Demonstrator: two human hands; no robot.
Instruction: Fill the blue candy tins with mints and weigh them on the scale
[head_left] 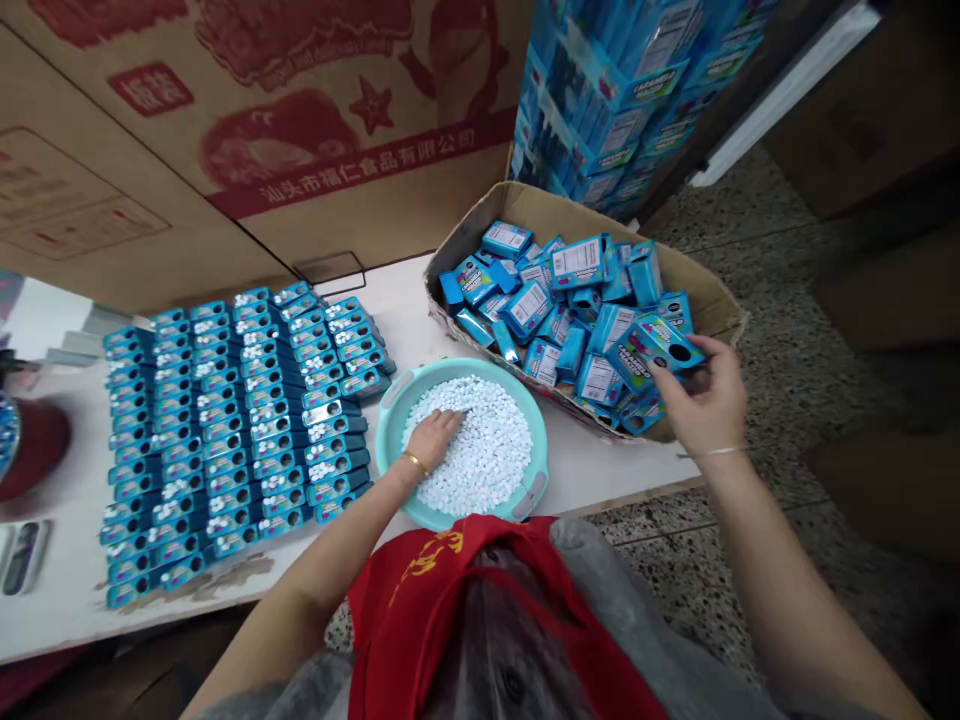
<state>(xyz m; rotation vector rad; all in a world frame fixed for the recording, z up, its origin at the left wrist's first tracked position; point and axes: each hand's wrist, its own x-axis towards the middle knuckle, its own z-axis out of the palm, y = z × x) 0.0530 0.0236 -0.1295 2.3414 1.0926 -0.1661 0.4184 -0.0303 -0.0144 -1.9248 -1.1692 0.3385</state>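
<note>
My left hand [436, 442] is in the turquoise basin [388, 440], on top of a heap of small white candies [487, 450]. Its fingers are drawn together, with something small and dark at the tips that I cannot make out. My right hand [709, 395] grips a blue candy box [649, 350] that has a round dark hole in its face, thumb in front and fingers behind. This box is held over the near right side of a cut-down cardboard carton [697, 280], where many similar blue boxes [577, 262] lie jumbled.
Rows of blue boxes [225, 430] stand on the white table [390, 290] at left, many with white candies at their holes. Large printed cartons [300, 120] form a wall behind. Wrapped blue packs [600, 100] are stacked at the back right. A red container [37, 445] sits far left.
</note>
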